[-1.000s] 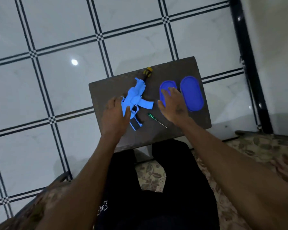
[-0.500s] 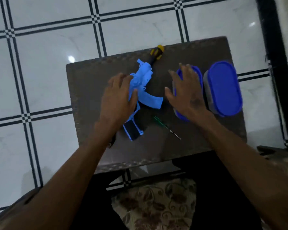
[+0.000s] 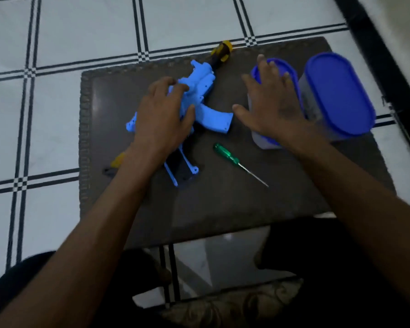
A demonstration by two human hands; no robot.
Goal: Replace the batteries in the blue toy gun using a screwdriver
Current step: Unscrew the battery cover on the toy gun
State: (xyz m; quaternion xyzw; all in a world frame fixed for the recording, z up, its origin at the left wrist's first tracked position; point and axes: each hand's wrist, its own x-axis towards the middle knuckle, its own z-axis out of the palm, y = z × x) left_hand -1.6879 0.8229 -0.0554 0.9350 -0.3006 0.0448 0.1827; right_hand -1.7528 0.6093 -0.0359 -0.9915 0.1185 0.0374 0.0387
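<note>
Down on the dark table [image 3: 223, 209] lies the blue toy gun [image 3: 200, 98], stretched diagonally with its yellow-and-black muzzle end [image 3: 221, 52] pointing away toward the table's far edge and its stock [image 3: 180, 170] pointing back toward the person. The left hand [image 3: 163, 117] rests on top of the gun's middle, fingers laid over the body and thumb against the base of the curved magazine [image 3: 214, 118]; the fingers bend over the plastic, but whether they truly grip it or merely press on it I cannot tell. The right hand [image 3: 273, 100] is spread wide with fingers straight, hovering over or touching the nearer of two containers; contact is unclear. That smaller container [image 3: 262, 140] has a blue lid [image 3: 290, 69] and stands just beside a larger container [image 3: 339, 93], also blue-lidded, at the table's right side. A green-handled screwdriver [image 3: 237, 162] lies flat on the table between the gun's stock and the containers, apart from both hands, its thin metal tip pointing toward the near right. A small yellow-and-black object [image 3: 115, 163] peeks out beside the left wrist. Below the table spreads a white tiled floor [image 3: 81, 31] with dark lines.
</note>
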